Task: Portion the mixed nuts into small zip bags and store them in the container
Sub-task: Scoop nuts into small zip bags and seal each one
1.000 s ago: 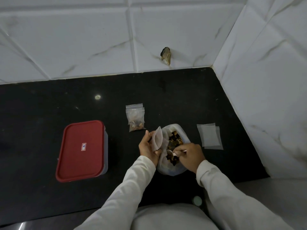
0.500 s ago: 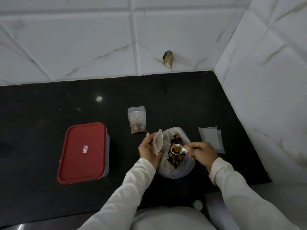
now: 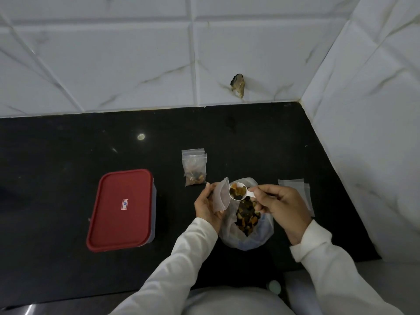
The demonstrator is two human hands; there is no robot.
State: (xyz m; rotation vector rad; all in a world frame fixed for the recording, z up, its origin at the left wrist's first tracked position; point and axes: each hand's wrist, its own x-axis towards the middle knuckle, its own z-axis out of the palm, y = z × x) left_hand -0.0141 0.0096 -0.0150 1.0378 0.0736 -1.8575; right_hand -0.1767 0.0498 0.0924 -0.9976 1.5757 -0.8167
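Since the frame before, we saw the white scoop come up from the bag of mixed nuts to the mouth of the small zip bag, its bowl loaded with nuts. From the left, the container sat on the black counter with its red lid on, well apart from the hands. To its right lay the filled zip bags, two of them as far as we could tell, one overlapping the other. The left hand held the small zip bag upright, fingers and thumb curled round it, its mouth turned toward the scoop. The scoop's bowl was right at that mouth. Below it, the bag of mixed nuts stood open on the counter between the two hands. The right hand pinched the scoop's handle between thumb and fingers. Just beyond it lay the empty zip bags, flat on the counter.
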